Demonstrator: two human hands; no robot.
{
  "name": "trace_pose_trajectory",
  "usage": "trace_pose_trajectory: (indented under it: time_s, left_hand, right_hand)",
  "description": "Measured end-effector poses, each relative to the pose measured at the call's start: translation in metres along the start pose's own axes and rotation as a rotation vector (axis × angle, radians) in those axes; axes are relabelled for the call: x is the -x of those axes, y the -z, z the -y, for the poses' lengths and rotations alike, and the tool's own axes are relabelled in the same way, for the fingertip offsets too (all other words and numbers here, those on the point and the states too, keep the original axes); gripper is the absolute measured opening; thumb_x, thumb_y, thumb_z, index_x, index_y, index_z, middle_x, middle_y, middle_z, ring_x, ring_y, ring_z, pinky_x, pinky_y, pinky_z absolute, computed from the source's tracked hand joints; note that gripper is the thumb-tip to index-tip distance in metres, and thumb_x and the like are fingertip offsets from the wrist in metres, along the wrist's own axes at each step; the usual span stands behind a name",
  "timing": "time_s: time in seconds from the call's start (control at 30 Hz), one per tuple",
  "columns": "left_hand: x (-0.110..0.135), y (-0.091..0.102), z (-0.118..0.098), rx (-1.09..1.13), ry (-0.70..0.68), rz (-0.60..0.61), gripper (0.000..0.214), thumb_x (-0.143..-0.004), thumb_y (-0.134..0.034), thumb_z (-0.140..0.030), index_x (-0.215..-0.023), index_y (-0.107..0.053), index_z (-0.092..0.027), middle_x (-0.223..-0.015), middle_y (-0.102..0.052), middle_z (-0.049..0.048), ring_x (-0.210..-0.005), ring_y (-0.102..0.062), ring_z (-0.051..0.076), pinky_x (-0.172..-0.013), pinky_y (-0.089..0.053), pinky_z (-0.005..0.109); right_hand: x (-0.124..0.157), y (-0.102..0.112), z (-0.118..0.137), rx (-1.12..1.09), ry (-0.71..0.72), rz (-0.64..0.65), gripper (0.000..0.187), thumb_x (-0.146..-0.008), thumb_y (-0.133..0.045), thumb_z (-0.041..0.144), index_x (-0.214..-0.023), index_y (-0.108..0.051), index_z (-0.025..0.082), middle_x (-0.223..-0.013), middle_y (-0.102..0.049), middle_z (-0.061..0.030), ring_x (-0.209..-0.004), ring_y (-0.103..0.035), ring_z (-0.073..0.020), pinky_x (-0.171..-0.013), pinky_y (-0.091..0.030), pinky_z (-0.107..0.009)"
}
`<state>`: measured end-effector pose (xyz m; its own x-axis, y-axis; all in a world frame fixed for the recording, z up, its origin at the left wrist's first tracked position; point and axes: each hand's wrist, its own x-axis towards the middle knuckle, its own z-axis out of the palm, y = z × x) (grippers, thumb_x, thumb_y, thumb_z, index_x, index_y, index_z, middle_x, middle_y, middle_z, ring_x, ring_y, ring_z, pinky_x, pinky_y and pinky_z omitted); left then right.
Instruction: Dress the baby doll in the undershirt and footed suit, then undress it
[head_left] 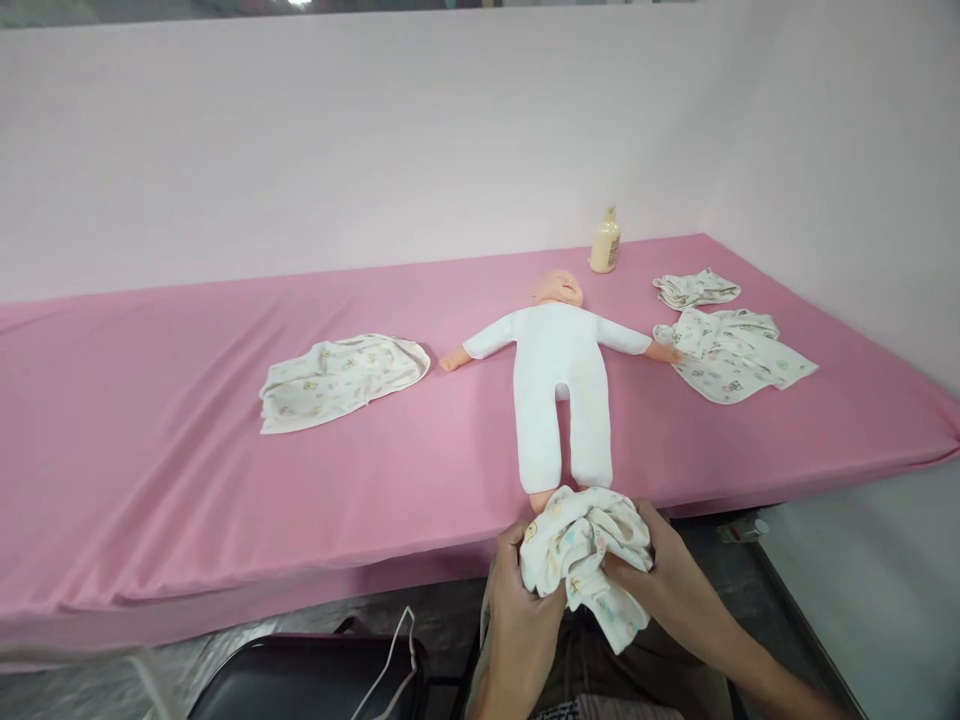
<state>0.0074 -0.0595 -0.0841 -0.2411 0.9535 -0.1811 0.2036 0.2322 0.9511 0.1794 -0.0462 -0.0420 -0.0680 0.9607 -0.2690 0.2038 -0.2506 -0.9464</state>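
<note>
A bunched piece of white printed baby clothing (585, 540) is gathered between my two hands, just off the table's front edge. My left hand (525, 610) grips its left side, and my right hand (649, 565) closes round its right side, with some fingers hidden in the folds. One flap of the cloth hangs down between them. Just beyond lies a baby doll (561, 370) on its back, its white cloth body facing up and its arms spread wide. The cloth partly covers its feet.
A pink-covered table (420, 480) runs across the view. Printed baby clothing (345, 380) lies left of the doll; another garment (739, 355) and a folded cloth (697, 288) lie right. A cream pump bottle (605, 242) stands behind. Below is a black chair (300, 680).
</note>
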Motion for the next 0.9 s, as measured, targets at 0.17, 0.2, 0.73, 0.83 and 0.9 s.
trace_pose_trajectory:
  time_s: [0.17, 0.2, 0.73, 0.83, 0.9]
  left_hand:
    - [-0.004, 0.021, -0.010, 0.014, -0.089, 0.225, 0.051, -0.070, -0.075, -0.032, -0.116, -0.060, -0.016, -0.107, -0.069, 0.0092, -0.094, -0.064, 0.024, -0.082, -0.052, 0.032]
    - [-0.005, 0.028, -0.014, 0.016, -0.094, 0.291, 0.050, -0.069, -0.076, -0.034, -0.113, -0.061, -0.016, -0.105, -0.068, 0.0091, -0.092, -0.063, 0.023, -0.080, -0.052, 0.031]
    - [-0.095, 0.080, -0.145, 0.427, -0.583, 0.637, 0.028, -0.068, -0.078, -0.014, -0.082, -0.054, -0.020, -0.074, -0.052, -0.0028, -0.057, -0.048, 0.008, -0.049, -0.038, 0.018]
    - [-0.121, 0.070, -0.209, 0.551, -0.644, 0.537, 0.031, -0.068, -0.076, -0.017, -0.087, -0.053, -0.022, -0.073, -0.049, -0.0045, -0.054, -0.048, 0.007, -0.047, -0.039, 0.018]
    - [-0.131, 0.068, -0.244, 0.558, -0.679, 0.540, 0.026, -0.072, -0.071, -0.019, -0.090, -0.053, -0.021, -0.067, -0.042, -0.0058, -0.051, -0.045, 0.007, -0.047, -0.038, 0.019]
  right_hand:
    - [0.002, 0.018, 0.004, 0.028, 0.073, 0.173, 0.040, -0.082, -0.065, 0.029, -0.120, -0.056, 0.020, -0.114, -0.066, -0.0078, -0.102, -0.062, -0.0234, -0.089, -0.051, -0.035]
    - [0.003, 0.024, 0.006, 0.041, 0.082, 0.204, 0.037, -0.082, -0.064, 0.027, -0.118, -0.057, 0.020, -0.111, -0.066, -0.0072, -0.100, -0.061, -0.0226, -0.088, -0.050, -0.034]
    - [-0.052, 0.108, 0.144, 0.300, 0.470, 0.503, 0.033, -0.074, -0.070, 0.016, -0.105, -0.061, 0.022, -0.091, -0.060, -0.0005, -0.074, -0.057, -0.0133, -0.060, -0.045, -0.022]
    - [-0.067, 0.117, 0.184, 0.241, 0.519, 0.601, 0.055, -0.069, -0.079, 0.027, -0.119, -0.056, 0.026, -0.103, -0.063, -0.0018, -0.084, -0.062, -0.0157, -0.065, -0.050, -0.024]
    - [-0.071, 0.123, 0.204, 0.210, 0.565, 0.687, 0.067, -0.062, -0.086, 0.038, -0.121, -0.055, 0.026, -0.113, -0.063, -0.0042, -0.095, -0.063, -0.0198, -0.074, -0.053, -0.029]
